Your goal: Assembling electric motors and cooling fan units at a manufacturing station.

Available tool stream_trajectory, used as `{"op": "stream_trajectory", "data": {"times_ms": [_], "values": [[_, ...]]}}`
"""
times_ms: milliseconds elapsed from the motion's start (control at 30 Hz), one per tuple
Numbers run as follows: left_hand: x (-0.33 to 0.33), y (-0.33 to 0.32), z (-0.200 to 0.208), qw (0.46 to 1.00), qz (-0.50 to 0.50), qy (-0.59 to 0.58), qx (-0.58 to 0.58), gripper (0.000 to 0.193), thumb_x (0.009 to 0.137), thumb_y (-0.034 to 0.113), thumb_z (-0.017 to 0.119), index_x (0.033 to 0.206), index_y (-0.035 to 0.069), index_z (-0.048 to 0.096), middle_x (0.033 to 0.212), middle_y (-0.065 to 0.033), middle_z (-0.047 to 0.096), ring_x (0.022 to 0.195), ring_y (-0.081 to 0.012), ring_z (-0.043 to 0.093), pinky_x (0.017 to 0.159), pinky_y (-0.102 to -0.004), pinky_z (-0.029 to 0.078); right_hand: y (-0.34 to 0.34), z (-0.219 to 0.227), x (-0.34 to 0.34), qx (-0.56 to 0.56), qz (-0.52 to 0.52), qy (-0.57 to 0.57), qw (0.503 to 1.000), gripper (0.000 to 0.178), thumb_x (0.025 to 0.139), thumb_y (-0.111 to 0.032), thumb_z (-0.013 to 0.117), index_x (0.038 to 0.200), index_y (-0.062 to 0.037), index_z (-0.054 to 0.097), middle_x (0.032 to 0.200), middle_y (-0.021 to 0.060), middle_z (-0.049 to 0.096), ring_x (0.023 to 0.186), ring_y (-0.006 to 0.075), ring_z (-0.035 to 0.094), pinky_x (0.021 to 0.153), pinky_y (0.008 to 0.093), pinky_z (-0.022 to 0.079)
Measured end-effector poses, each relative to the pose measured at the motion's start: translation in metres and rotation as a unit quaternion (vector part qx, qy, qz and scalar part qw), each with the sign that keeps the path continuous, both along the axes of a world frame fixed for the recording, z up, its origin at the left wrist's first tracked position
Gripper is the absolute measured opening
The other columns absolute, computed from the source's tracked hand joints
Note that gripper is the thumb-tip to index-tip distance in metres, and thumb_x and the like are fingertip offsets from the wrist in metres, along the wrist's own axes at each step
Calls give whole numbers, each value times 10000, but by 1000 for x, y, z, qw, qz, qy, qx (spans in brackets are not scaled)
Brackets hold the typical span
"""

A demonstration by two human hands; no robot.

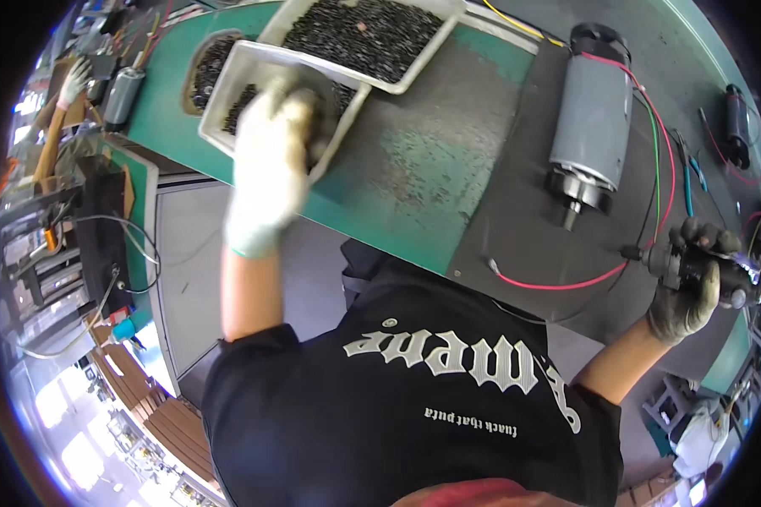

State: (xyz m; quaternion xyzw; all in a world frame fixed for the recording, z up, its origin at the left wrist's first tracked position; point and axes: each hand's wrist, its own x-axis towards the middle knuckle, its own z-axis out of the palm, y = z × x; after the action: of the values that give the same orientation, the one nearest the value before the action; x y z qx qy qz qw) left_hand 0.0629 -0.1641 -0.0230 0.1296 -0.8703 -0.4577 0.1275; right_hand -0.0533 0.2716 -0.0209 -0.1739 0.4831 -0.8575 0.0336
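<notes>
My left hand (266, 165), in a white glove, reaches into a small white tray (220, 93) that holds small black pieces, probably screws. Its fingers are smeared by motion. Beside them sits a blurred, dark grey rounded shape (320, 106), and I cannot tell whether the hand grips it. At the right, my gloved right hand (689, 304) is wrapped round a black power screwdriver (672, 262), its tip pointing left. A grey cylindrical motor (594, 118) lies on the dark mat, with its shaft toward me. Red and green wires run beside it.
A bigger white tray (397, 84) of black pieces stands behind the small one, and a dish (196, 72) of them is at its left. Blue-handled pliers (687, 186) and a smaller motor (737, 127) lie far right. Another person's gloved hand (74, 82) shows at far left.
</notes>
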Motion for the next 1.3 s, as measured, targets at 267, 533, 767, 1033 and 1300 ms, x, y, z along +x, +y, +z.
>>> {"op": "stream_trajectory", "data": {"times_ms": [267, 533, 767, 1033, 1300], "values": [[-24, 173, -38, 602, -151, -39, 783, 289, 955, 221, 600, 1136, -3, 561, 994, -90, 615, 630, -61, 463, 556, -210, 393, -42, 53, 5, -123, 54, -15, 991, 318, 805, -161, 646, 1066, -82, 481, 964, 61, 380, 887, 197, 380, 757, 351, 393], [-23, 194, -23, 683, -84, -129, 714, 289, 951, 198, 605, 1131, -26, 578, 955, -120, 639, 557, -47, 442, 487, -206, 365, -34, 50, 22, -111, 103, -11, 988, 318, 810, -168, 645, 1063, -80, 475, 965, 61, 369, 886, 197, 379, 753, 346, 397], [-10, 190, -32, 541, -196, -242, 781, 346, 948, 342, 596, 923, -3, 574, 765, -31, 560, 435, -73, 397, 454, -210, 365, -36, 46, 22, -107, 160, -19, 981, 317, 814, -174, 645, 1061, -78, 471, 965, 61, 358, 885, 198, 378, 749, 341, 399], [-26, 211, -56, 605, -62, -149, 780, 185, 999, 188, 502, 1019, 8, 539, 853, -47, 558, 642, -89, 478, 582, -238, 417, -41, 35, 9, -39, -50, 17, 998, 213, 851, -120, 556, 1038, -23, 525, 958, 105, 456, 865, 196, 427, 730, 324, 429], [-28, 209, -57, 577, -86, -143, 799, 177, 1016, 125, 441, 1072, -17, 532, 922, -67, 569, 662, -79, 475, 582, -227, 413, -72, 26, 21, -159, 46, 2, 986, 250, 867, -148, 558, 1071, -4, 541, 997, 115, 463, 908, 212, 448, 746, 334, 438]]}}
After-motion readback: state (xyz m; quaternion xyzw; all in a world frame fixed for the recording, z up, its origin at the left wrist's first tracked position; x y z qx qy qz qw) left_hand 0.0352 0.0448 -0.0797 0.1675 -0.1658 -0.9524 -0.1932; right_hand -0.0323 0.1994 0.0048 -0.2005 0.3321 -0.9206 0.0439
